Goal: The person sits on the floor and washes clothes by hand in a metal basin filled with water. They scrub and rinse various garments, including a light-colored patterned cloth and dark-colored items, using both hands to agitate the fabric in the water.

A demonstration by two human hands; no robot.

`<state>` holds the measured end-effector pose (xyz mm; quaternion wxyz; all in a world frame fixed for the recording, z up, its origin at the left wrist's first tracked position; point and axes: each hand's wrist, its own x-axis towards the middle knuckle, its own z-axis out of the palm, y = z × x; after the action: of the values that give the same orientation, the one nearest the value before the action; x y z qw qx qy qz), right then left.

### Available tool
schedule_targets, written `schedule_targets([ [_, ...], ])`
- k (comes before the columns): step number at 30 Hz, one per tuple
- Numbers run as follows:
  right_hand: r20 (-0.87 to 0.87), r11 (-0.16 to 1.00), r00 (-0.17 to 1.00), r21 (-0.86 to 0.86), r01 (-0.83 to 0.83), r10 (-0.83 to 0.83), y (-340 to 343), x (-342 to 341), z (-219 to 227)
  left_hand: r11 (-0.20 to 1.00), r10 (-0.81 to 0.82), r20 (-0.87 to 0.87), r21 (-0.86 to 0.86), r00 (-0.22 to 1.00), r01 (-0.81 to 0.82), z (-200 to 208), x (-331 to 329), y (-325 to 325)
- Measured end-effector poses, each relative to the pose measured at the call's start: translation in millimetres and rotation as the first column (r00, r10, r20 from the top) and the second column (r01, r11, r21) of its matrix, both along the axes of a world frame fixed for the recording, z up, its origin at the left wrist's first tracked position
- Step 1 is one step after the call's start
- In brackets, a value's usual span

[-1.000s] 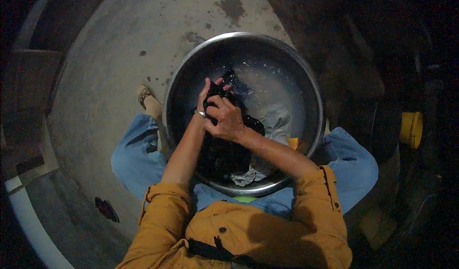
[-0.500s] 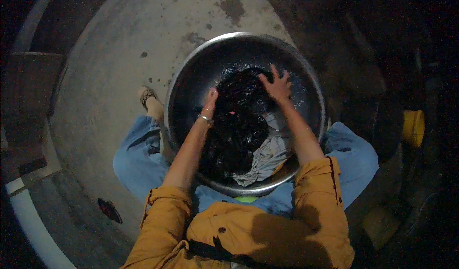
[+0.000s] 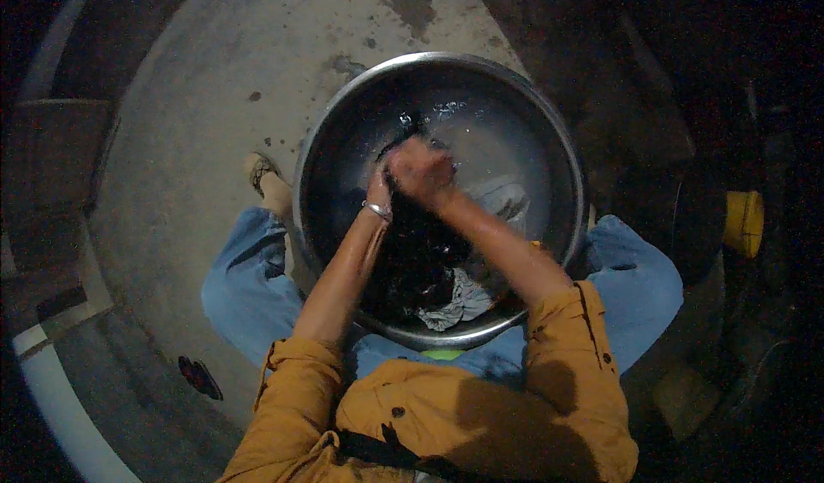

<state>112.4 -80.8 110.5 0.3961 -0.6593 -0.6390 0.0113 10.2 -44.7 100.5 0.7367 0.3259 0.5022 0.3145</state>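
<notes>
A dark wet cloth (image 3: 416,251) lies bunched in a wide metal basin (image 3: 311,170) between my legs. My right hand (image 3: 422,172) has its fingers curled closed over part of this cloth, somewhat blurred. Pressed against it, my left hand (image 3: 380,183) is closed on the same cloth, its fingers partly hidden; a metal bracelet circles that wrist. Small dark folds show just above the two hands. On the basin's near right side lies a pale grey cloth (image 3: 468,298), another part of it showing beyond my right forearm. Shallow water with bubbles glints toward the far side.
My bent knees in blue jeans (image 3: 249,268) flank the basin. A dark red object (image 3: 199,377) lies on the concrete floor (image 3: 197,183) at left. Off to the right, a yellow container (image 3: 744,224) stands amid deep shadow. Damp stains mark the floor ahead.
My right hand, spread open at the basin's far right before, has swung left and closed on the dark cloth beside my left hand. The dark cloth's far part has been drawn together leftward.
</notes>
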Motion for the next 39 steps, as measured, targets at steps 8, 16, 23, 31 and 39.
schedule_targets([
  [8, -0.327, 0.871, 0.944, -0.474, -0.127, -0.04, 18, 85, 13, 0.736, -0.475, -0.64, 0.089, 0.605, 0.671, -2, -49, 59],
  [16, -0.516, 0.769, 0.767, -0.283, -0.573, 0.382, 22, 57, 68, 0.144, -0.243, -0.958, 0.122, 0.155, 0.982, 21, -25, 44],
  [23, 0.207, 0.904, 0.927, -0.233, 0.357, -0.313, 12, 110, 18, 0.331, -0.336, -0.693, 0.547, 0.638, 0.769, 44, -5, 40],
  [31, -0.633, 0.789, 0.773, -0.494, -0.366, -0.039, -16, 83, -116, 0.842, -0.529, -0.277, -0.051, 0.802, 0.538, -9, -22, 30],
  [39, -0.271, 0.705, 0.857, -0.695, 0.139, -0.437, -2, 182, -44, 0.686, -0.674, -0.328, 0.054, 0.662, 0.725, -5, -67, 77],
])
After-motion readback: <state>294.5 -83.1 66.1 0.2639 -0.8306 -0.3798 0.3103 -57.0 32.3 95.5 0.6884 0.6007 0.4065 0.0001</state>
